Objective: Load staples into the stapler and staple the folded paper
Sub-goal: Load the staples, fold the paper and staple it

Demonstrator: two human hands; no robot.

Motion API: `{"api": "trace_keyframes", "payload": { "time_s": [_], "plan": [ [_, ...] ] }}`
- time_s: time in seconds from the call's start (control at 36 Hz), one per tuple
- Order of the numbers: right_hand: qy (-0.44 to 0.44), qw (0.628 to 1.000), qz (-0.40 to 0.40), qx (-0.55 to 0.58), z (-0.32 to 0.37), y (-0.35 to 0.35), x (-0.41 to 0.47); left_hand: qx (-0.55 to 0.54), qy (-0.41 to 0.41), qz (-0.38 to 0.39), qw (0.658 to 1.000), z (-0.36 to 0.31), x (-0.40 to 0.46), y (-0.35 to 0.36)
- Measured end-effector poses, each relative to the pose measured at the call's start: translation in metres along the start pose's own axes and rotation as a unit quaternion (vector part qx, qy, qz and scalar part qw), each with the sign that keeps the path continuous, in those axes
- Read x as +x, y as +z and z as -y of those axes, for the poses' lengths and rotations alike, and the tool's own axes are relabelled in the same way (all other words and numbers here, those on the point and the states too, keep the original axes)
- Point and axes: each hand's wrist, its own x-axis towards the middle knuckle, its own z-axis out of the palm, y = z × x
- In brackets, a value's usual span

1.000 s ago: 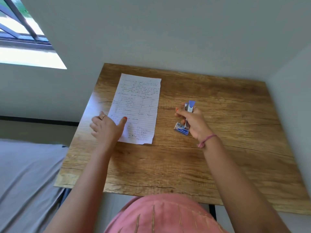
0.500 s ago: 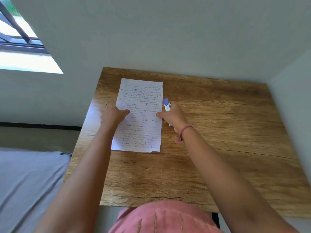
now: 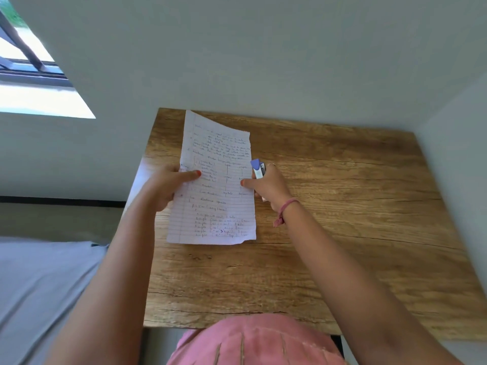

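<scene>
Oak-grain worktop [image 3: 342,233] set against pale grey walls; window [image 3: 29,75] upper left, grey bed [image 3: 39,285] lower left. Handwritten paper [image 3: 213,206] now lifted at far end, pinched by left hand [image 3: 168,183] and right hand [image 3: 266,185]; right fingers curled round stapler [image 3: 257,169], moved from mid-worktop to paper's right edge.

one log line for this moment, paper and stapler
left hand: grips paper left edge | right hand: holds stapler, thumb on paper | stapling: not yet

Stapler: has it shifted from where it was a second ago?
Yes. The stapler, gripped in the right hand, has travelled left across the table to the right edge of the paper, which it was clear of before.
</scene>
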Motion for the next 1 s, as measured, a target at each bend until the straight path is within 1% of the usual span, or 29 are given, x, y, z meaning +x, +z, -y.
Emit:
{"api": "trace_keyframes", "payload": {
  "time_s": [0.06, 0.14, 0.25, 0.33, 0.42, 0.5, 0.58, 0.64, 0.72, 0.81, 0.92, 1.0],
  "plan": [
    [0.002, 1.0, 0.001, 0.019, -0.002, -0.001, 0.0, 0.019, 0.011, 0.012, 1.0, 0.0, -0.003, -0.002],
    [0.009, 0.999, 0.009, 0.044, -0.003, -0.002, -0.001, 0.033, 0.028, 0.01, 0.999, -0.001, -0.008, -0.002],
    [0.02, 0.996, 0.027, 0.079, -0.004, -0.007, -0.002, -0.02, 0.059, -0.014, 0.998, -0.005, -0.018, -0.002],
    [0.012, 0.992, 0.021, 0.121, -0.006, -0.017, -0.005, -0.074, 0.069, -0.009, 0.995, -0.007, -0.026, 0.0],
    [0.009, 0.984, 0.022, 0.175, -0.009, -0.036, -0.012, -0.121, 0.073, 0.018, 0.99, -0.008, -0.032, 0.008],
    [0.025, 0.968, 0.062, 0.242, -0.016, -0.06, -0.022, -0.172, 0.066, 0.055, 0.981, -0.006, -0.037, 0.023],
    [0.015, 0.959, 0.098, 0.266, -0.028, -0.088, -0.031, -0.197, 0.058, 0.112, 0.972, -0.003, -0.039, 0.044],
    [-0.001, 0.959, 0.112, 0.258, -0.037, -0.106, -0.037, -0.205, 0.054, 0.143, 0.967, 0.0, -0.039, 0.059],
    [-0.003, 0.97, 0.094, 0.225, -0.049, -0.131, -0.045, -0.192, 0.053, 0.172, 0.965, 0.002, -0.037, 0.08],
    [0.002, 0.977, 0.08, 0.197, -0.06, -0.152, -0.051, -0.161, 0.048, 0.178, 0.969, 0.001, -0.033, 0.094],
    [-0.01, 0.975, 0.084, 0.204, -0.074, -0.175, -0.058, -0.088, 0.064, 0.228, 0.968, -0.005, -0.032, 0.11],
    [-0.02, 0.977, 0.087, 0.193, -0.081, -0.188, -0.065, -0.069, 0.064, 0.26, 0.961, -0.008, -0.033, 0.121]
  ]
}}
